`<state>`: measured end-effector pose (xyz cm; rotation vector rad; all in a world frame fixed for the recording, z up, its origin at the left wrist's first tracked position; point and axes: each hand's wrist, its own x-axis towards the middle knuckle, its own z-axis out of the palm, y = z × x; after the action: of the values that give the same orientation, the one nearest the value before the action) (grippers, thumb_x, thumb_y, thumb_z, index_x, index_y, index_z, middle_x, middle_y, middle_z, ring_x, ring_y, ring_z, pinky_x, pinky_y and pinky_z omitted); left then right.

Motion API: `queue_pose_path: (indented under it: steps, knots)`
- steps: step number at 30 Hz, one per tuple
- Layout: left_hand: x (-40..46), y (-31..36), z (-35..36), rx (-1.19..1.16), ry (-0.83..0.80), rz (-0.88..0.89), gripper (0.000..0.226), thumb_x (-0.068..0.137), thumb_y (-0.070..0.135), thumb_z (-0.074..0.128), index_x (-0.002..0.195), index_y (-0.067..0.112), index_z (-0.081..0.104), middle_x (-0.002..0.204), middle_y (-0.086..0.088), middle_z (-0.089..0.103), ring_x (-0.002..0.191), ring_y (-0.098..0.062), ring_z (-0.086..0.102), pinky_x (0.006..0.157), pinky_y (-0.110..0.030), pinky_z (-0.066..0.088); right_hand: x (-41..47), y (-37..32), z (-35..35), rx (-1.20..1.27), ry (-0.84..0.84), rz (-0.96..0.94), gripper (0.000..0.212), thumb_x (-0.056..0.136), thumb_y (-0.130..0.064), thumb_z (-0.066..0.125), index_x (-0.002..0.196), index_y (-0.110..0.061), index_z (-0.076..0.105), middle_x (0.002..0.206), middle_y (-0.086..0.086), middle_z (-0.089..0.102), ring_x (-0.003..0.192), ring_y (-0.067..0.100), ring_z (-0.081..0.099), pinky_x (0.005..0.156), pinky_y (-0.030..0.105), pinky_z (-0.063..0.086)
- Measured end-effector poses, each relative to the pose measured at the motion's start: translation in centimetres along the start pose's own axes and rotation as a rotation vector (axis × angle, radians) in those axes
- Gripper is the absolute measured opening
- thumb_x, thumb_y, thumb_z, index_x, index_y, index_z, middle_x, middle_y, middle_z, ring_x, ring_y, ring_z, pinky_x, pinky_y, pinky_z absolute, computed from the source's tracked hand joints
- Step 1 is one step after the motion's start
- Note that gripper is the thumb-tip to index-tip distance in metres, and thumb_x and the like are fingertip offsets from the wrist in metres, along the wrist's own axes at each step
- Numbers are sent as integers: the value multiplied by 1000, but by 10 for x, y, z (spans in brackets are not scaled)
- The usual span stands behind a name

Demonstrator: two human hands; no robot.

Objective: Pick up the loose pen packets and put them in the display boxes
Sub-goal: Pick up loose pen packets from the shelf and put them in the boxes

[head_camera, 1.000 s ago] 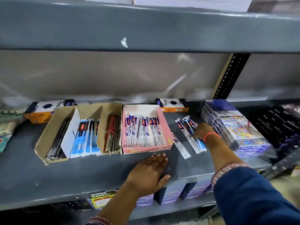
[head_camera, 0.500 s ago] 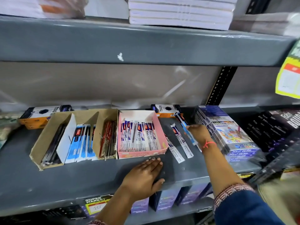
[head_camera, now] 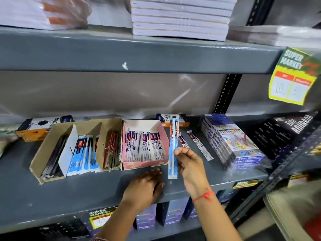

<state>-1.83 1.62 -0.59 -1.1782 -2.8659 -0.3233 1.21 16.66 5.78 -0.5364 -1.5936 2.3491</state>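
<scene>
pinching a blue pen packet (head_camera: 173, 146) between thumb and fingers, the right hand (head_camera: 190, 162) holds it almost upright above the grey shelf (head_camera: 69, 193), clear of the surface. the grip closes on the packet's middle, so the top sticks up above the fingers and the bottom hangs below them. a red thread (head_camera: 205, 196) circles the wrist of that hand.

just left of the held packet sits the pink display box (head_camera: 145, 165), filled with white pen packets standing on end. farther left of it is the brown cardboard box (head_camera: 43, 153), split into compartments: red packets nearest, blue ones in the middle, dark ones at the far end.

the left hand (head_camera: 145, 186) lies palm down on the shelf, below and left of the right hand, fingers together and flat, its fingertips reaching close to the pink box's front wall. it grips nothing.

beyond the right hand, two loose pen packets lie flat on the shelf: one (head_camera: 183, 141) partly hidden behind the fingers, the other (head_camera: 199, 145) to its right, slanted. further right of them sits a stack of wrapped colour sets (head_camera: 231, 141). behind the held packet's top rests an orange and white carton (head_camera: 180, 119).
</scene>
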Motion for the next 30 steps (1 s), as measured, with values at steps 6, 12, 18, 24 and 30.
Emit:
queue_pose_path:
  steps: [6,12,18,24,30]
  knots:
    - [3,-1,6,49,-43,21,70,91,55,-2,149,28,27,152,9,28,134,-10,32,91,-27,42,-14,-3,4,51,-33,39,22,84,2,59,68,-12,65,56,-4,72,51,6,63,51,18,52]
    - [-1,-3,5,47,-34,4,100,71,62,-25,149,27,26,153,9,27,136,-9,27,93,-25,42,-17,-10,11,35,-34,44,25,84,4,59,67,-13,66,54,-6,71,49,6,61,50,17,49]
    - [-33,-28,-5,39,114,-112,93,93,53,-16,117,21,68,125,8,61,111,-9,59,78,-19,50,-12,-11,46,-31,-117,79,25,82,8,59,73,-15,63,56,-6,69,47,6,60,47,15,49]
    - [-80,-75,-9,128,248,-236,83,101,42,0,86,23,79,95,11,73,83,-4,68,63,-14,50,-5,6,111,-193,-294,108,28,83,14,54,78,-14,56,68,6,58,51,9,57,44,12,50]
    - [-123,-125,-19,85,198,-405,49,81,47,35,88,25,79,96,11,73,84,-3,68,58,-15,51,5,32,182,-323,-399,135,30,85,15,48,71,-11,52,64,9,51,33,2,54,35,13,42]
